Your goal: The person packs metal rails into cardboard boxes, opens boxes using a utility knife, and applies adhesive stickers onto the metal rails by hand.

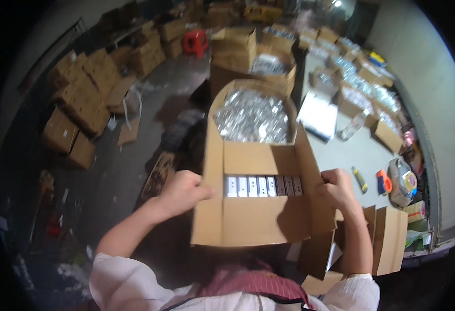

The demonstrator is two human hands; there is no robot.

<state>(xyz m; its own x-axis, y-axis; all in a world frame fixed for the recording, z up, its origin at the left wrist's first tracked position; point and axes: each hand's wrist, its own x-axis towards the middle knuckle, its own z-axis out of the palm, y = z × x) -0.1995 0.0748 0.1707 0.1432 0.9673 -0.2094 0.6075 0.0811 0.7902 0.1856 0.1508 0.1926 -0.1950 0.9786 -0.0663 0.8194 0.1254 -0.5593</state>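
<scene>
A cardboard box is in front of me, its near and far flaps folded inward and its side flaps standing out. Through the gap between the folded flaps shows a row of several silver metal pieces with small dark holes. The fingers of my left hand are closed on the left side flap. On the other side, my right hand is closed around the right side flap, its fingertips partly hidden by the cardboard.
Beyond the box stands a carton full of shiny metal parts. On the table at right lie a yellow-and-black utility knife, an orange-and-blue tape dispenser, a plastic bottle and papers. A red stool and stacked cartons stand left.
</scene>
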